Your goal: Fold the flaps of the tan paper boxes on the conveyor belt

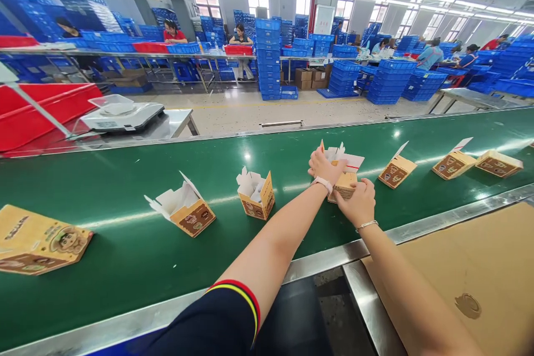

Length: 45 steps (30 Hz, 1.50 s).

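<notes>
Both of my hands are at one small tan cardboard box (pixel 344 181) on the green conveyor belt (pixel 137 178). Its white-lined flaps stand up, and one flap with a red line leans out to the right. My left hand (pixel 323 166) grips the box at its upper left, by the flaps, fingers bent. My right hand (pixel 359 199) is closed around the near right corner. My hands partly hide the box, so what is inside cannot be seen. Left of it stands an open printed box (pixel 262 200) with whitish contents; to the right is another box (pixel 394 171) with its lid raised.
Farther left on the belt are an open box (pixel 194 216) and a tan box (pixel 45 239). More boxes (pixel 453 164) lie right. A metal rail (pixel 334 256) edges the belt, beside a cardboard sheet (pixel 471 267). Beyond are a white scale (pixel 125 114), blue crates (pixel 268 61) and seated people.
</notes>
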### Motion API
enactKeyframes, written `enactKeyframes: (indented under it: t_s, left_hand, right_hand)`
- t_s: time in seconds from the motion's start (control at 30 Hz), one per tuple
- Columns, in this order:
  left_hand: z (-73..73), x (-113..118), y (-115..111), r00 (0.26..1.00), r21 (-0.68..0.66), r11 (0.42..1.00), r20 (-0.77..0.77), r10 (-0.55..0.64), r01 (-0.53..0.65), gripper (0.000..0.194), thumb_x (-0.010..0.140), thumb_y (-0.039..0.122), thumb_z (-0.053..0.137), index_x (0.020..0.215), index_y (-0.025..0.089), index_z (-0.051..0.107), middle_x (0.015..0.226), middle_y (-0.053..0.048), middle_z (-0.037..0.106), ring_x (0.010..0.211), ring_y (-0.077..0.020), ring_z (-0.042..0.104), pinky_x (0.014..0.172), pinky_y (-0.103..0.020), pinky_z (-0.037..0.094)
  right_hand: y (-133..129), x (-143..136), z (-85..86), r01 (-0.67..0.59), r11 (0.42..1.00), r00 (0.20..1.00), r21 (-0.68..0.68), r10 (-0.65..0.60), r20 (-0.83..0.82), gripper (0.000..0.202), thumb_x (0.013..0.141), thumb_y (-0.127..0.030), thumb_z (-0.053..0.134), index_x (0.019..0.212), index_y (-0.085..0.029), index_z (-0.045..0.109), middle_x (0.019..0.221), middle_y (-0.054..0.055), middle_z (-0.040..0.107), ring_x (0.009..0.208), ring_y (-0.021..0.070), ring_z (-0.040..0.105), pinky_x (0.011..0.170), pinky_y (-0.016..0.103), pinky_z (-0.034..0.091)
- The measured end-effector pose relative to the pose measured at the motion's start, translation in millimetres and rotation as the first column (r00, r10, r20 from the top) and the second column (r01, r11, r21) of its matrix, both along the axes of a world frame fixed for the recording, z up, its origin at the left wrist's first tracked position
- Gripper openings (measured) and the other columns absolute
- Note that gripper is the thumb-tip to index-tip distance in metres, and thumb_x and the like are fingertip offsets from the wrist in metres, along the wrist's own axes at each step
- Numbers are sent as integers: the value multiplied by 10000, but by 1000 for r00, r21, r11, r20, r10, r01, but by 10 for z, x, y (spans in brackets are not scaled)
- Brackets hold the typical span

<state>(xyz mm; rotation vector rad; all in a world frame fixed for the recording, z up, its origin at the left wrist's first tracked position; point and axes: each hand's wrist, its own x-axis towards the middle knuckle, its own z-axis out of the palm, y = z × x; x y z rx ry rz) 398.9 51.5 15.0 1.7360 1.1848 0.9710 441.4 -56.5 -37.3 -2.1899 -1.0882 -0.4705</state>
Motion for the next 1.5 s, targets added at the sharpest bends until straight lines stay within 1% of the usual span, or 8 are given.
enactKeyframes:
  t_s: [0.33, 0.47, 0.57, 0.73, 0.87, 1.1, 1.33, 1.5]
  left_hand:
    - [0, -321, 79, 985, -26, 1000, 173, 7, -2, 314, 948, 296, 314, 911, 184, 604, 994, -125, 673, 974, -266, 622, 894, -416, 454]
    - [-168, -543, -31, 921, 30, 977, 327, -209, 211, 224, 921, 316, 416, 896, 187, 598, 910, -72, 687, 903, -222, 639, 851, -353, 488]
    - [-278, -616, -25, 873, -50, 951, 413, -258, 305, 272, 942, 332, 368, 1060, 186, 565, 1003, -70, 682, 957, -201, 639, 876, -346, 498]
    - [-525, -697, -157, 940, 191, 964, 254, -229, 183, 551, 948, 395, 317, 1444, 175, 220, 1489, -164, 347, 1371, -212, 365, 1065, -382, 377]
    - [-605, -779, -289, 909, 368, 831, -151, -388, 416, 575, 918, 387, 374, 1448, 175, 301, 1495, -147, 365, 1453, -270, 168, 1085, -470, 304]
    - [-371, -514, -210, 837, 328, 777, -323, -443, 538, 304, 923, 296, 383, 947, 232, 679, 1090, -74, 691, 1200, -268, 512, 987, -486, 380]
    - [-429, -138, -372, 904, -52, 964, 365, -224, 260, 526, 751, 128, 615, 1230, 193, 408, 1314, -142, 483, 1108, -186, 578, 947, -335, 479]
    - [-345, 52, -315, 877, -557, 718, 453, -159, 418, 405, 772, 79, 553, 1140, 192, 427, 1107, -98, 614, 889, -166, 653, 768, -301, 545]
  right_hand:
    - [1, 407, 61, 165, 979, 986, 119, -161, -39, 404, 740, -389, 558, 1078, -170, 520, 1304, 254, 371, 1258, 504, 255, 824, 760, 322]
    - [-158, 414, -4, -223, 955, 962, 198, 248, -113, 513, 788, -454, 536, 1229, -203, 466, 1381, 209, 354, 1336, 419, 261, 970, 678, 318]
    - [-233, 262, -118, -592, 759, 713, 270, 650, -262, 528, 852, -522, 466, 1302, -254, 396, 1358, 159, 435, 1279, 305, 429, 1024, 516, 393]
    - [-99, 123, -206, -636, 678, 639, 368, 730, -241, 659, 830, -571, 543, 1360, -232, 343, 1471, 176, 325, 1366, 308, 330, 1059, 503, 373]
    - [66, 169, -128, -646, 678, 666, 351, 725, -177, 582, 834, -567, 539, 1285, -209, 454, 1417, 178, 412, 1328, 310, 390, 1077, 528, 341]
    - [118, 319, -45, -335, 850, 781, 405, 492, -385, 477, 762, -665, 509, 824, -207, 624, 1249, 131, 554, 1153, 293, 532, 1018, 464, 408]
    - [153, 446, -152, 78, 908, 677, 412, 256, -691, 379, 647, -532, 640, 811, -204, 544, 853, 53, 590, 823, 233, 601, 680, 350, 535]
    - [247, 608, -160, 147, 922, 537, 359, 231, -811, 341, 633, -397, 678, 848, -226, 476, 736, 25, 565, 653, 214, 595, 536, 342, 512]
